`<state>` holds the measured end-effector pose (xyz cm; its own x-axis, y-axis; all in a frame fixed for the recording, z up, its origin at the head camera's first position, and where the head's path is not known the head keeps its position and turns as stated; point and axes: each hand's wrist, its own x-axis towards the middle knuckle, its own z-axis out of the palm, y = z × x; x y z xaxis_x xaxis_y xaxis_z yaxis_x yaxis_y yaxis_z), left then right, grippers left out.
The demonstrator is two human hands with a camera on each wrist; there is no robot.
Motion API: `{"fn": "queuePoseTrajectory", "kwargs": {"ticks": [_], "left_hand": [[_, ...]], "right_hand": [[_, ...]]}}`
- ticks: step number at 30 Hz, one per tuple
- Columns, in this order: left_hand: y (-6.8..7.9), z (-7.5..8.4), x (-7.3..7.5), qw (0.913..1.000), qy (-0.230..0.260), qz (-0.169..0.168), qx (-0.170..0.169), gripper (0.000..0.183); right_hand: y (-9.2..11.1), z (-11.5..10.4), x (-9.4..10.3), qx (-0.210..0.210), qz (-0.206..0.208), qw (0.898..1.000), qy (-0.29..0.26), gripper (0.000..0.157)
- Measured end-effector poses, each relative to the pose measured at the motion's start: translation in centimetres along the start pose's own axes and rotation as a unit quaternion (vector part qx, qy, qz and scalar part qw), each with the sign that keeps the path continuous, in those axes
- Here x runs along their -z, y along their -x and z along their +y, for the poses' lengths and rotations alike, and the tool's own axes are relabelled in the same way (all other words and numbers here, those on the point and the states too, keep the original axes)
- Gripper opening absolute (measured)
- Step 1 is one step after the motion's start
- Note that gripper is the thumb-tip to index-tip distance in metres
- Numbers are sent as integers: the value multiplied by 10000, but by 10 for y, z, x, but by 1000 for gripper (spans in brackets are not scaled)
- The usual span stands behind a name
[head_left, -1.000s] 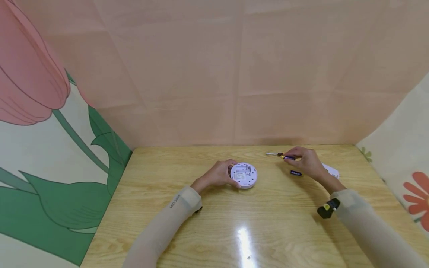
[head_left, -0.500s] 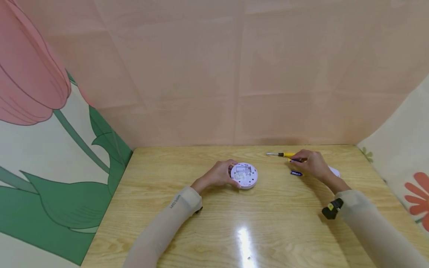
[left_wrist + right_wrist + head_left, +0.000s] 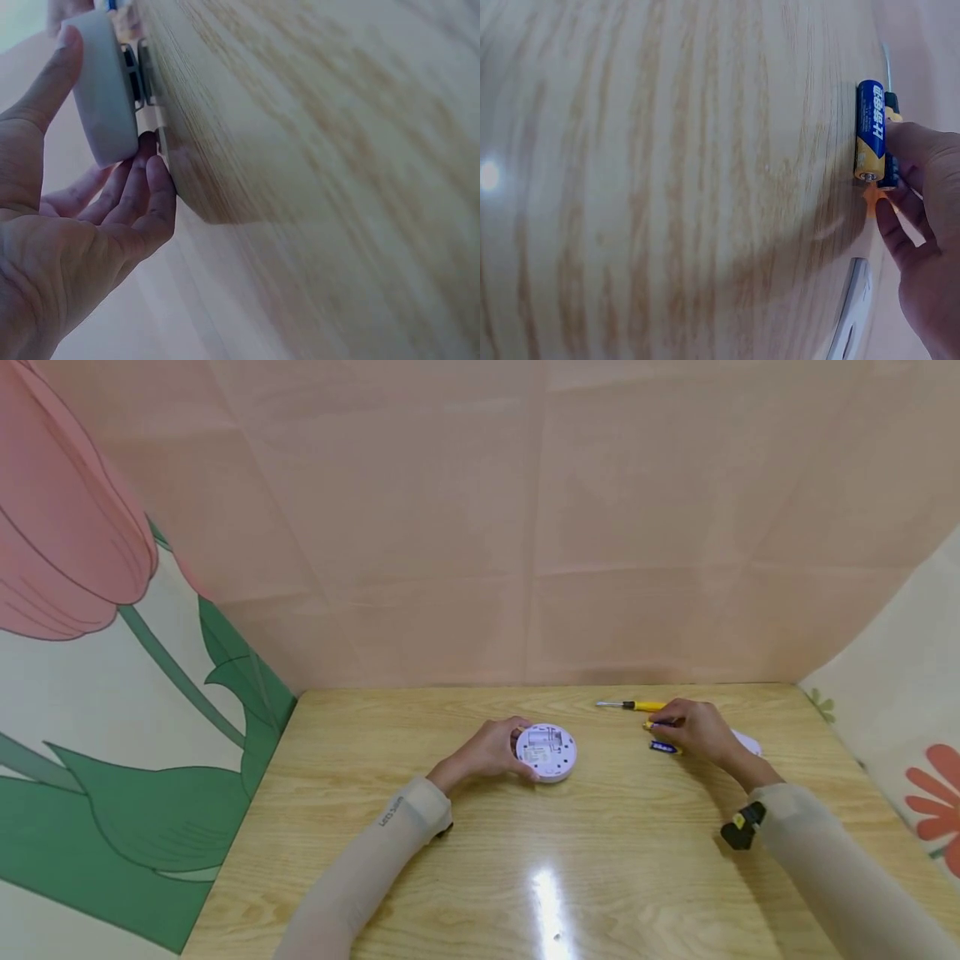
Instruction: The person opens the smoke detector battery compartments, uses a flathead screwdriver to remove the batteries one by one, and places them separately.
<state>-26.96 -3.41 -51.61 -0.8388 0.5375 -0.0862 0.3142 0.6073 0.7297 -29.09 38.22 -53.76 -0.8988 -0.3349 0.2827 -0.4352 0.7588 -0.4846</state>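
My left hand (image 3: 495, 747) grips the left edge of a round white device (image 3: 551, 752), thumb on the near rim. Its face shows an uncovered battery bay and a label. In the left wrist view the device's edge (image 3: 105, 90) is tilted just off the table, with the fingers (image 3: 139, 195) beneath it. At the right, my right hand (image 3: 701, 727) pinches a battery (image 3: 660, 723), mostly covered by the fingers. A second battery (image 3: 663, 747), blue and yellow, lies beside it on the table; its printed side (image 3: 870, 127) faces the right wrist camera.
Behind the batteries lies a screwdriver (image 3: 637, 706) with a yellow handle, its tip pointing left. A white flat piece (image 3: 747, 743) sits partly hidden behind the right hand. The wooden table (image 3: 600, 843) ends at a pink cloth backdrop (image 3: 525, 568).
My right hand has drawn slightly right and nearer with the battery, down beside the other one, uncovering more of the screwdriver's handle. The left hand and the device stay in place.
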Motion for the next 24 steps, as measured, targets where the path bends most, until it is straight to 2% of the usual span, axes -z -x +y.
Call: {"fn": "queuePoseTrajectory", "kwargs": {"ticks": [12,24], "left_hand": [[-1,-1,1,10000,-9,-36,-37,95],[-2,-5,-2,10000,-78,14,-31,95]], "right_hand": [[-4,1,2,-295,-416,9986,119,16],[1,-2,5,-544,-592,9968,8,23]]}}
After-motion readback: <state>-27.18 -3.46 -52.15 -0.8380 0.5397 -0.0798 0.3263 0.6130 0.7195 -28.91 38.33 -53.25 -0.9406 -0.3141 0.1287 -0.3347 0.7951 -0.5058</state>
